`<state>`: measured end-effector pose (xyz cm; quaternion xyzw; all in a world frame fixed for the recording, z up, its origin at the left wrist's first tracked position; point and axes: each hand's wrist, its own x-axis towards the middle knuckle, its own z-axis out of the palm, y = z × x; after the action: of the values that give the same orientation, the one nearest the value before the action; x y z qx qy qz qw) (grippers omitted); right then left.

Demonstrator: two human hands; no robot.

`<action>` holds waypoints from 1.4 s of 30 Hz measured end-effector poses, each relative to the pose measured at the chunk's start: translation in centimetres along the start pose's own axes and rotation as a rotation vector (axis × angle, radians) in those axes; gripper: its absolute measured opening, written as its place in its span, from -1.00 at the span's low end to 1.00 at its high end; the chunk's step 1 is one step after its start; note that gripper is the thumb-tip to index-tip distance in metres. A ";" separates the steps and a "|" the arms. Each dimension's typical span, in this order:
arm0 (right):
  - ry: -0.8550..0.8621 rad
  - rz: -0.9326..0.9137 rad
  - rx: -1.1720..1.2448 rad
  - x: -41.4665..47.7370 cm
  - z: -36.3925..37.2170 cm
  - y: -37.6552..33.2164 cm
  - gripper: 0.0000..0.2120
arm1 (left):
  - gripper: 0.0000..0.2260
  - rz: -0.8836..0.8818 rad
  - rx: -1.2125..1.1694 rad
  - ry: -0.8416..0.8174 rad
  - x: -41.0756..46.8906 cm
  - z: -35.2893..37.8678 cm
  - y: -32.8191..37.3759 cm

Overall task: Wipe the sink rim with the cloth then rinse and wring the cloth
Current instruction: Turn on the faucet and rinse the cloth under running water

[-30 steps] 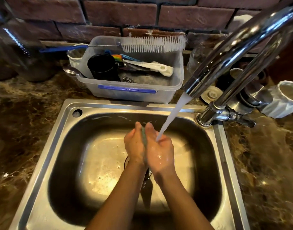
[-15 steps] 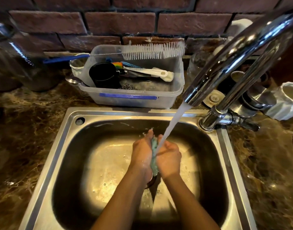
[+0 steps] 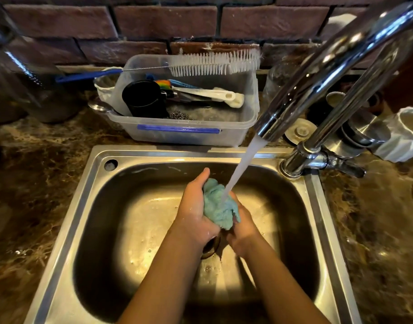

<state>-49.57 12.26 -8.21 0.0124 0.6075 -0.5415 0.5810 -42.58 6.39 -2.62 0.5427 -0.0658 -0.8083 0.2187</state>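
Water [image 3: 245, 164] from the faucet [image 3: 317, 73] strikes the cloth [image 3: 216, 206] at frame centre; left hand [image 3: 192, 213] and right hand [image 3: 244, 230] clamp fingers round it over the sink [image 3: 60, 253].

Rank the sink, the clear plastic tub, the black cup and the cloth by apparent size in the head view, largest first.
1. sink
2. clear plastic tub
3. black cup and cloth look alike; the cloth is bunched, so unranked.
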 end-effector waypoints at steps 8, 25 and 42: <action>0.069 -0.238 -0.090 -3.1 2.9 -0.2 -0.61 | -0.67 0.328 0.259 0.183 1.6 -0.9 -1.9; 0.151 -0.445 -0.366 -0.4 0.9 -0.3 -0.62 | -0.71 0.428 0.328 0.028 1.0 0.1 -2.0; 0.102 -0.593 -0.375 -1.9 1.8 -0.4 -0.61 | -0.69 0.224 0.175 -0.023 0.2 -0.5 -1.2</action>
<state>-47.98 12.02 -6.08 -0.2443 0.7019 -0.5641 0.3598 -42.49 7.40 -3.42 0.5396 -0.1988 -0.7762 0.2585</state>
